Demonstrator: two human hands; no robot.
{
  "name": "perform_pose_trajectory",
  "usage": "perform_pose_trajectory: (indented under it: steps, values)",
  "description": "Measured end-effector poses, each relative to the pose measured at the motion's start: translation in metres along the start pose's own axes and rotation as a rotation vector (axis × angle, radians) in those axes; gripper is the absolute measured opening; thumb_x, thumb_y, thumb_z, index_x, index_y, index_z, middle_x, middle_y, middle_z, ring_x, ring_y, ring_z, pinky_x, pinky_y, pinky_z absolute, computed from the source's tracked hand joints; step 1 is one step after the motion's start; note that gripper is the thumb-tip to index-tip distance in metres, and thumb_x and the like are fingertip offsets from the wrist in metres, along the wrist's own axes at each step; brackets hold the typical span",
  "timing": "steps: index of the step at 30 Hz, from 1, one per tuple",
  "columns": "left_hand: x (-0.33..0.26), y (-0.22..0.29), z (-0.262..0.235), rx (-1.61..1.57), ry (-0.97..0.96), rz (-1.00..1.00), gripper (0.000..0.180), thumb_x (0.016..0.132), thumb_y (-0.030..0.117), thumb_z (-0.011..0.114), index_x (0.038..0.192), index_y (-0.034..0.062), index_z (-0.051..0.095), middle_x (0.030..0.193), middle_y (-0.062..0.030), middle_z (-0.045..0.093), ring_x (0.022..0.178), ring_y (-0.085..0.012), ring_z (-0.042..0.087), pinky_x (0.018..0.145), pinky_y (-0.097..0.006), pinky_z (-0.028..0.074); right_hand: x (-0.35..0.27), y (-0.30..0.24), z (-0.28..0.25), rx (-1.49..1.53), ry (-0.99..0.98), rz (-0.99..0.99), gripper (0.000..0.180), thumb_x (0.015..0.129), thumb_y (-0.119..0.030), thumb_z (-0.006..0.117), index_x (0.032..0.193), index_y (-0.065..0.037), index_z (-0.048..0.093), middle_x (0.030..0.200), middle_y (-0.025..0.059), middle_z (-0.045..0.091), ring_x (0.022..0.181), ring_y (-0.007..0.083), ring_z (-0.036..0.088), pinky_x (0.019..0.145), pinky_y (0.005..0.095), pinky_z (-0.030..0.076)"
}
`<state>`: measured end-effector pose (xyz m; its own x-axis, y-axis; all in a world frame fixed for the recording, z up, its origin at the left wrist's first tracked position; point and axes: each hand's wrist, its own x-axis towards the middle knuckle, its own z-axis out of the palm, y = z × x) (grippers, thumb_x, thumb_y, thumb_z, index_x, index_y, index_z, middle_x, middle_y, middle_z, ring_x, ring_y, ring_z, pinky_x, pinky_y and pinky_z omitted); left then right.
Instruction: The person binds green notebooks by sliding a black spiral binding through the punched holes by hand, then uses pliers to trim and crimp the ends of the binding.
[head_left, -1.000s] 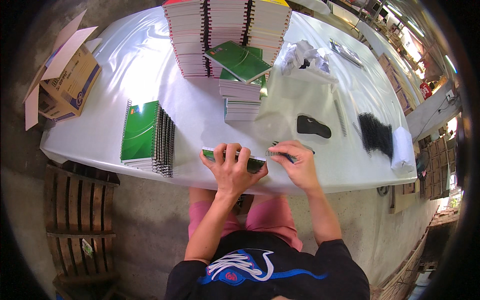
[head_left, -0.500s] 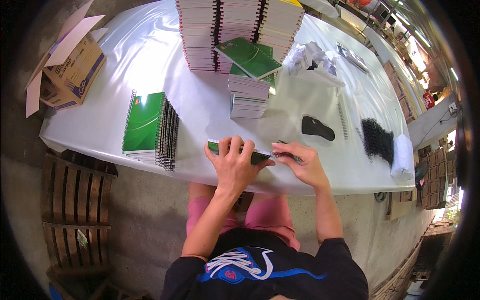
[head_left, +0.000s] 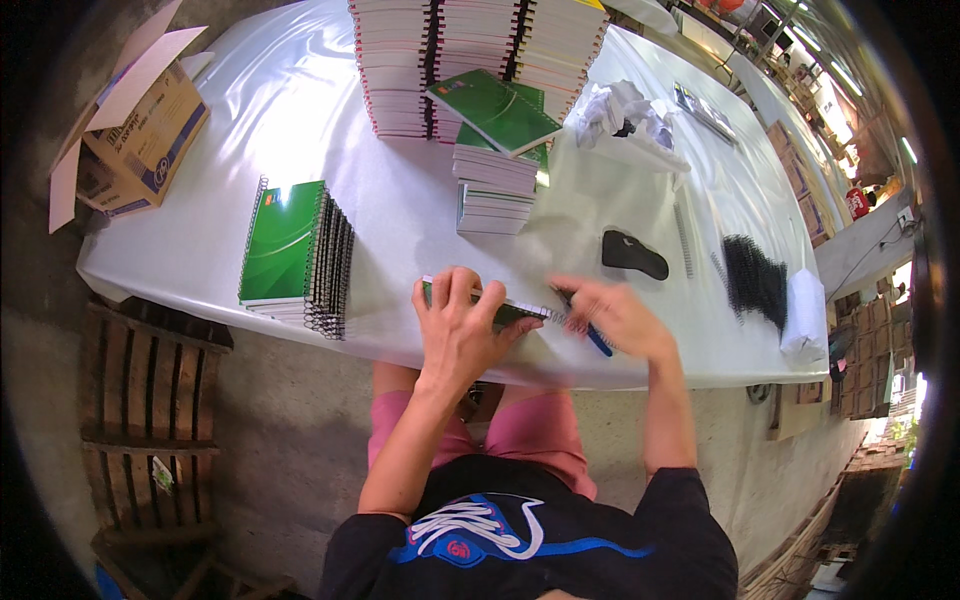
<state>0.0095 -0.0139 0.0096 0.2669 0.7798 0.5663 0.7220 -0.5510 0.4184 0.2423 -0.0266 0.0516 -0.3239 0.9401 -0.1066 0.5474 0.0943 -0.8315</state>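
Note:
My left hand (head_left: 460, 320) is closed round a green notebook (head_left: 510, 313), which stands on its edge near the front of the table. A wire coil (head_left: 556, 318) sticks out from the notebook's right end. Beside that coil is my right hand (head_left: 622, 318), somewhat smeared by motion. It grips pliers (head_left: 600, 341) with a blue handle poking out under the fingers and a dark tip toward the coil. To the left stands a stack of spiral-bound green notebooks (head_left: 288, 245). Beyond my hands lies a pile of green notebooks (head_left: 495, 190), the top one (head_left: 496, 110) askew.
Tall stacks of bound books (head_left: 470, 70) rise at the back. A black sole-shaped piece (head_left: 634, 255), loose black coils (head_left: 755, 280), a white roll (head_left: 805, 315) and crumpled paper (head_left: 625, 118) lie to the right. An opened carton (head_left: 150, 145) stands far left, above a wooden chair (head_left: 150, 430).
My right hand has turned and shifted slightly right, away from the notebook's end, and the blue handle now shows. My left hand still holds the notebook in about the same place.

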Motion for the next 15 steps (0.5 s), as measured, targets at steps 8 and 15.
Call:
perform_pose_trajectory:
  steps: [8, 15]
  values:
    - [0.007, -0.005, -0.004, -0.113, 0.093, 0.066, 0.058, 0.051, 0.047, 0.082, 0.078, 0.0036, 0.055, 0.101, -0.0105, 0.049, 0.108, -0.0344, 0.043, 0.090, -0.047, 0.037, -0.016, 0.086, -0.046, -0.477, 0.552, 0.026, 0.044, 0.076, 0.004, 0.053, 0.115, -0.012, 0.063, 0.120, 0.0122, 0.060, 0.107, 0.0277, 0.059, 0.093, 0.0342, 0.045]
    - [0.005, -0.011, -0.005, -0.096, 0.071, 0.060, 0.060, 0.048, 0.049, 0.083, 0.075, 0.0031, 0.054, 0.102, -0.0102, 0.050, 0.109, -0.0349, 0.043, 0.091, -0.048, 0.037, 0.017, 0.014, 0.019, 0.801, -0.073, -0.546, 0.015, 0.075, 0.000, 0.065, 0.089, 0.000, 0.071, 0.110, 0.0214, 0.065, 0.106, 0.0261, 0.061, 0.095, 0.0386, 0.044]
